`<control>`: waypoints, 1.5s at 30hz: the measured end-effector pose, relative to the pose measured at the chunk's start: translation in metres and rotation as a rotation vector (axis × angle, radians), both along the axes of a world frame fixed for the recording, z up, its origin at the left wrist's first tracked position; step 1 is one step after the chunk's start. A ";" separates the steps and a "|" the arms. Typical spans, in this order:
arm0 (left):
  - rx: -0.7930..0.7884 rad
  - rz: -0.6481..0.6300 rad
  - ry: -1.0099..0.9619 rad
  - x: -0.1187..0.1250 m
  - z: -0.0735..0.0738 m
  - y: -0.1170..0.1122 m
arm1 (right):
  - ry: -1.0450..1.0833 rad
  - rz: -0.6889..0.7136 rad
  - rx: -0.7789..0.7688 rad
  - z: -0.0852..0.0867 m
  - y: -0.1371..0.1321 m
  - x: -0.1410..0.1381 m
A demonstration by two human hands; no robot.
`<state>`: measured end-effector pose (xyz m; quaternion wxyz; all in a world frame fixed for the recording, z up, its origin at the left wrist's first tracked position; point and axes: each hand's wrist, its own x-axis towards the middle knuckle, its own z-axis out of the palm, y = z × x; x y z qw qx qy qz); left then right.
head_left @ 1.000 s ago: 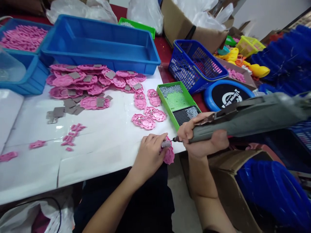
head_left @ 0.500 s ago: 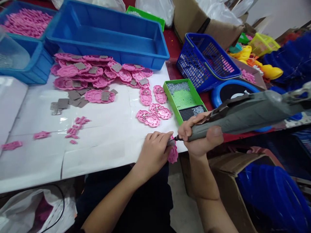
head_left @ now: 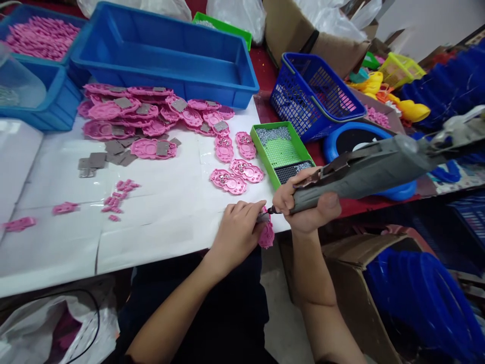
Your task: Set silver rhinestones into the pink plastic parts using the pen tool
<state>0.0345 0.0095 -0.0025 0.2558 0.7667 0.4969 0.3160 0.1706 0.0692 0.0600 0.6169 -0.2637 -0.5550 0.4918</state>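
Observation:
My left hand (head_left: 238, 231) is closed on a pink plastic piece (head_left: 267, 235) at the near edge of the white table (head_left: 159, 222). My right hand (head_left: 307, 207) grips a long grey power screwdriver (head_left: 375, 169), its dark tip touching the pink piece beside my left fingers. Three finished pink pieces (head_left: 237, 178) lie just beyond my hands. A green tray of small screws (head_left: 282, 151) sits right of them.
A pile of pink pieces with grey metal plates (head_left: 147, 119) covers the table's far side, before a large blue bin (head_left: 166, 53). Loose plates (head_left: 98, 162) and small pink bits (head_left: 119, 194) lie to the left. A blue basket (head_left: 314, 96) and cardboard boxes (head_left: 359, 283) stand right.
The view has shifted slightly; both hands and the screwdriver stay together on the pink piece at the table edge, drifting a little up and left.

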 end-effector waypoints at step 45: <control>0.074 -0.184 0.016 -0.006 0.002 0.000 | 0.113 -0.775 0.071 0.032 0.076 0.058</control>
